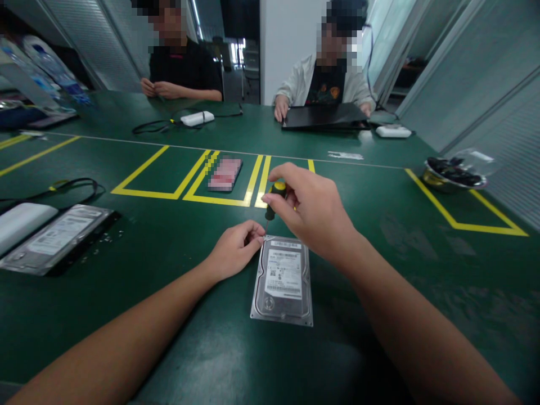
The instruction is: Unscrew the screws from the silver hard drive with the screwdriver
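A silver hard drive (pixel 283 281) with a white label lies flat on the green table in front of me. My right hand (pixel 314 208) grips a screwdriver (pixel 270 211) with a yellow and dark green handle, its thin shaft pointing down at the drive's far left corner. Beside that corner, my left hand (pixel 238 247) rests with thumb and fingers pinched together, close to the screwdriver's tip. Whether those fingers hold the drive's edge, the shaft or a small part is hidden.
Another hard drive (pixel 61 239) lies at left beside a white device (pixel 25 225), with tiny bits nearby. A phone (pixel 225 174) sits within yellow tape. At right stands a metal bowl (pixel 453 177) of dark items. Across the table, one person holds a black panel (pixel 324 116); another sits left.
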A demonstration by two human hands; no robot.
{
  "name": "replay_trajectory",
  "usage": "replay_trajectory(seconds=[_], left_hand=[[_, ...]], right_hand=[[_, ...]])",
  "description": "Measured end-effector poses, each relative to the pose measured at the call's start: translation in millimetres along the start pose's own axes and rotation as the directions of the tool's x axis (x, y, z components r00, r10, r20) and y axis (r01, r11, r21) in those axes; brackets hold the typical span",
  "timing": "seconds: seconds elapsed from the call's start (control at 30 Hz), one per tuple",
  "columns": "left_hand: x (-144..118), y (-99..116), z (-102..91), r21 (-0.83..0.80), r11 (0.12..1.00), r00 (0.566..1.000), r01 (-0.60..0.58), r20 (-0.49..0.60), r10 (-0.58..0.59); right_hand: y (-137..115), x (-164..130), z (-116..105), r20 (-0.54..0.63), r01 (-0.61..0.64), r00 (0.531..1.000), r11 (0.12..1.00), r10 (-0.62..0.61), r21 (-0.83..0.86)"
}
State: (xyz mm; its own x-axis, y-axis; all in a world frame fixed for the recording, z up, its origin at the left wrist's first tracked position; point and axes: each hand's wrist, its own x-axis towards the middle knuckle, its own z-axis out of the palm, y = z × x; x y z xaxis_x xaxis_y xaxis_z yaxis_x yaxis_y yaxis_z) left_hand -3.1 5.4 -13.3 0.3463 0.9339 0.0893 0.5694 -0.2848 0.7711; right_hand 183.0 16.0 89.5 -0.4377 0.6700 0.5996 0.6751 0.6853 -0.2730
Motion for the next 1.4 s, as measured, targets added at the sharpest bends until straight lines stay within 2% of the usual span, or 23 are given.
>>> replay_trajectory(seconds=[0.2, 0.33, 0.5, 0.67, 0.87, 1.1, 1.3, 1.4], left_hand=[[0.6, 0.3, 0.2, 0.001, 1.000, 1.000, 0.016, 0.003, -0.016], [0.4, -0.1, -0.3, 0.008, 1.000, 1.000, 0.010, 0.009, -0.010], [0.1, -1.0, -0.3, -0.007, 1.000, 1.000, 0.004, 0.003, -0.004], [0.5, -0.6, -0.6, -0.022, 1.000, 1.000, -0.001, 0.008, 0.001], [0.4, 0.1, -0.9, -0.014, 1.000, 1.000, -0.004, 0.011, 0.004], [0.2, 0.3, -1.1, -0.002, 1.000, 1.000, 0.006, 0.006, -0.006], [-0.6, 0.5, -0.7, -0.005, 1.000, 1.000, 0.008, 0.008, -0.008], [-0.5, -0.2, -0.6, -0.008, 1.000, 1.000, 0.007, 0.009, -0.007]], right_hand=[[-2.2, -0.7, 2.6, -0.052, -0.035, 0.998, 0.998, 0.032, -0.047], [-4.8, 0.1, -1.0, -0.095, -0.020, 0.995, 1.000, 0.020, 0.003], [-3.3, 1.1, -4.3, -0.080, 0.017, 0.997, 0.998, -0.012, 0.064], [-3.5, 0.6, -9.0, 0.008, 0.059, 0.998, 0.973, -0.063, 0.225], [-2.6, 1.2, -5.0, -0.046, 0.053, 0.998, 0.980, -0.045, 0.193], [-2.4, 0.7, -10.0, 0.024, 0.033, 0.999, 0.980, -0.038, 0.196], [-1.5, 0.8, -5.5, -0.048, 0.020, 0.999, 0.981, -0.011, 0.193], [-0.8, 0.6, -4.9, -0.038, 0.020, 0.999, 0.984, -0.014, 0.179]])
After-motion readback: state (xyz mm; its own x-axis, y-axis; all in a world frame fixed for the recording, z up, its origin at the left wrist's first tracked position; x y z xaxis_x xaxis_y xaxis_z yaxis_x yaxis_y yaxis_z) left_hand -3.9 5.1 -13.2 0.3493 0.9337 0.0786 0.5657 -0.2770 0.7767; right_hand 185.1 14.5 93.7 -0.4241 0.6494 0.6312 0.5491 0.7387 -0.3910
